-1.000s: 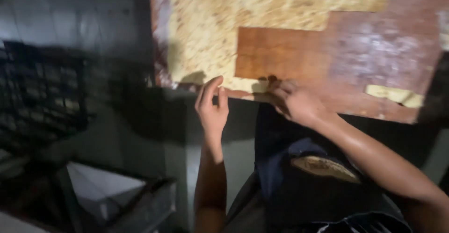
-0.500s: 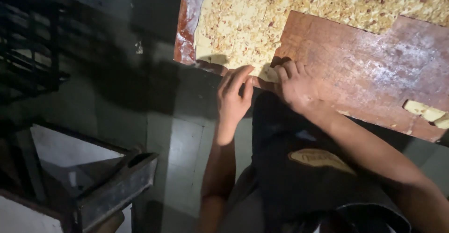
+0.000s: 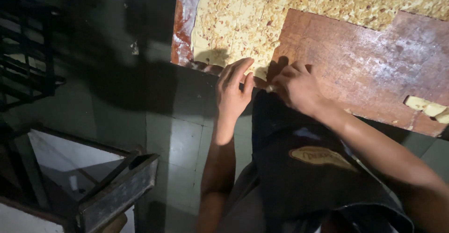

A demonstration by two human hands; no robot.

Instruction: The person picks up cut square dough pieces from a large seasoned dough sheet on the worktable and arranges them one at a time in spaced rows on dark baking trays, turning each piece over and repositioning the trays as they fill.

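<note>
Around: a dark metal box (image 3: 117, 191) sits near left on the tiled floor (image 3: 173, 139); a black rack (image 3: 28, 50) is far left
Board: the brown wooden board (image 3: 355, 69) holds a slab of nut candy (image 3: 243, 22) cut in squares, and loose pieces (image 3: 425, 107) lie at the right
Left hand: the left hand (image 3: 232, 97) has flat fingers touching the slab's near edge
Right hand: the right hand (image 3: 294, 87) is curled at that edge; what it pinches is hidden

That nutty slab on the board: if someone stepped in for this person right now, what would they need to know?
Left hand: open, fingers flat at the near edge of the slab, holding nothing that shows.
Right hand: curled at the same edge beside it; whether it pinches a piece cannot be told.
Slab: scored into squares, covering the far and left part of the board.
Done: much of the board's right side is bare; a few loose pieces lie at its right edge.
Left: most of the slab is on the board.
</note>
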